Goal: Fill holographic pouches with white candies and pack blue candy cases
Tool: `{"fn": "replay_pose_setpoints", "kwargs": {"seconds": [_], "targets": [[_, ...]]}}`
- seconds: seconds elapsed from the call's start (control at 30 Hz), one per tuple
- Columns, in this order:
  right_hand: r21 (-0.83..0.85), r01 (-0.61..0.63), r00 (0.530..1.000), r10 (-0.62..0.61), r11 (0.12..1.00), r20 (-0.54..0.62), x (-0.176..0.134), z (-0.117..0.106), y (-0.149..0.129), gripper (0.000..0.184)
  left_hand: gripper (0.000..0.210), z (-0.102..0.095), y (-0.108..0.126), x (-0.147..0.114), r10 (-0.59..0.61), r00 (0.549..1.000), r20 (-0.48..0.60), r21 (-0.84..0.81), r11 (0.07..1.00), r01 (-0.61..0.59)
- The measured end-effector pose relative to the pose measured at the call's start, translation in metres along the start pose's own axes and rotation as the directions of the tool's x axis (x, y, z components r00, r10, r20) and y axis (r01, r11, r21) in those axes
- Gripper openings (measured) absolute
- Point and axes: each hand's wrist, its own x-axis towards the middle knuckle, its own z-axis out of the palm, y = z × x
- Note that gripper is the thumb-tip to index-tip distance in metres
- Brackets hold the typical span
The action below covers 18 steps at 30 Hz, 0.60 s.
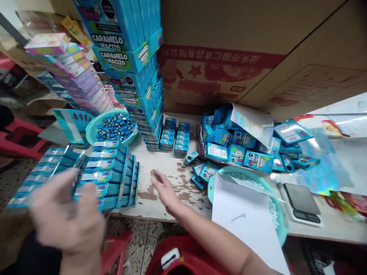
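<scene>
"Behind the table [160, 158], big printed cardboard [226, 30]. Risks, largest down?"

"Tall blue stack [129, 91]: high and narrow, so a knock could topple it. Low blue block [110, 175], main item, on the table beside the left hand [69, 214]: a careless brush could skew its layers, and a shove backward could tip the candy bowl [91, 131]. White sheet [241, 225] leans over the white-piece bowl [283, 229]; the right forearm [223, 240] could snag it."

"Fingers?"

"Left: blurred, thumb spread wide from the rest; nothing clear in it. Right hand [166, 189]: fingers bent, narrow gap, over bare tabletop; can't tell if anything's pinched."

"Counts, same order."

"Tall blue stack, one; boxes overlap, skip the total. Pink-purple stack [86, 80], one. Heaped basket [201, 141], one; contents buried. Low blue blocks, two: the main one, about six boxes along its top, plus another [54, 160] further left, partly hidden. Bowls, two. White sheet, one. Hands, two. Scale [302, 202], one. Small blue packs [182, 141], two rows. Wrapped candies [114, 126], too many to count."
</scene>
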Motion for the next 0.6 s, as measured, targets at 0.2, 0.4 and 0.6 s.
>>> {"fn": "replay_pose_setpoints", "kwargs": {"seconds": [0.2,0.4,0.6], "targets": [[-0.051,-0.085,0.976,0.073,0.995,-0.204,-0.053,-0.094,0.038,0.047,0.039,0.248,-0.091,-0.009,0.115,0.981,0.157,0.09,0.987,-0.13],[-0.029,-0.187,0.951,0.173,0.982,-0.255,-0.083,-0.129,0.053,0.048,0.087,0.37,-0.143,0.015,0.06,0.994,0.087,0.258,0.963,-0.081],[-0.018,-0.21,0.934,0.195,0.978,-0.3,-0.062,-0.137,0.062,0.051,0.097,0.375,-0.14,0.016,0.059,0.995,0.083,0.452,0.888,-0.09]]}}
